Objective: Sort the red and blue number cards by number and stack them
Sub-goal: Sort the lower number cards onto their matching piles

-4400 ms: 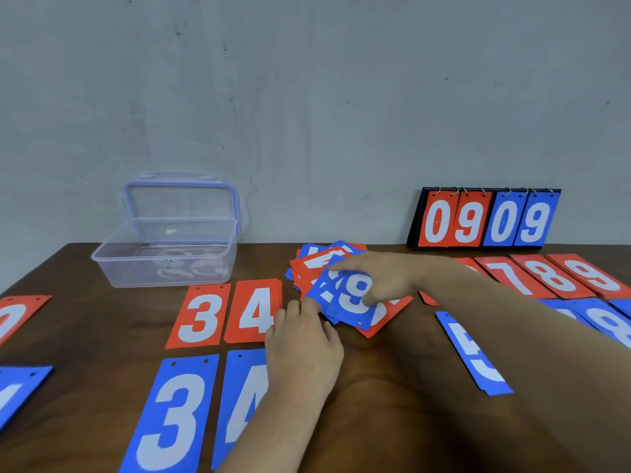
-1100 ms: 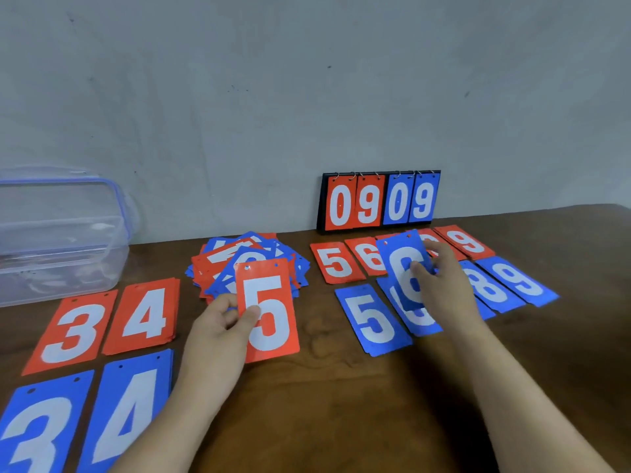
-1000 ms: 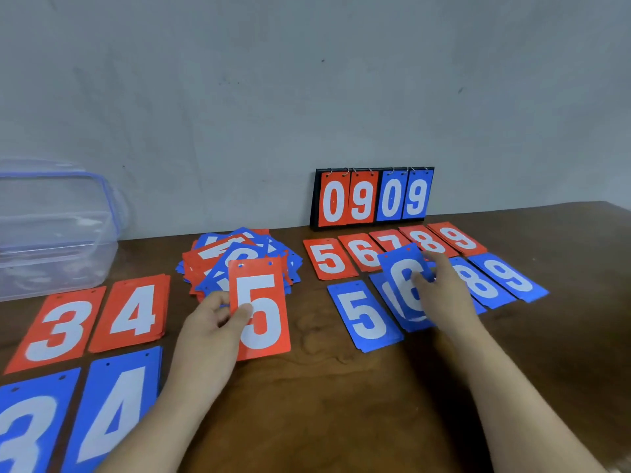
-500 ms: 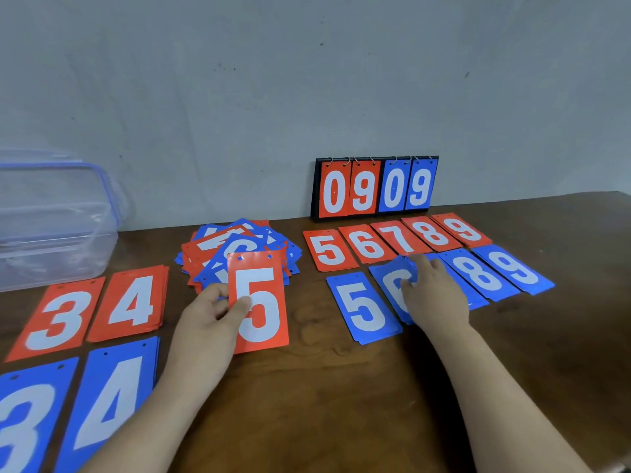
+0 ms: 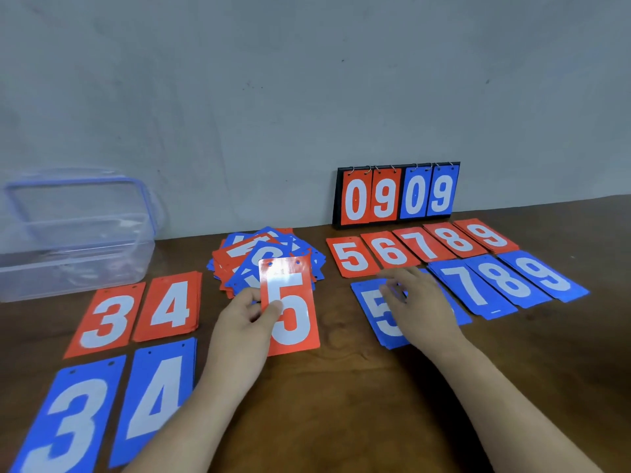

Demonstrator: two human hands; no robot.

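The right hand [image 5: 420, 308] no longer holds a card raised. It lies low over the blue 6 stack [image 5: 459, 317] right of centre, its straight, blurred fingers reaching onto the blue 5 stack [image 5: 370, 307] and holding nothing. The left hand [image 5: 239, 322] still pinches the glossy rectangular red 5 card [image 5: 295, 315] mid-frame, thumb on its face, over the dark wooden table [image 5: 341, 404].

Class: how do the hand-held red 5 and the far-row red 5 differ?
The left hand pinches the held red 5; the row red 5 lies untouched on the table. The held red 5 shows glare; the row red 5 doesn't. Both: red, white numeral.
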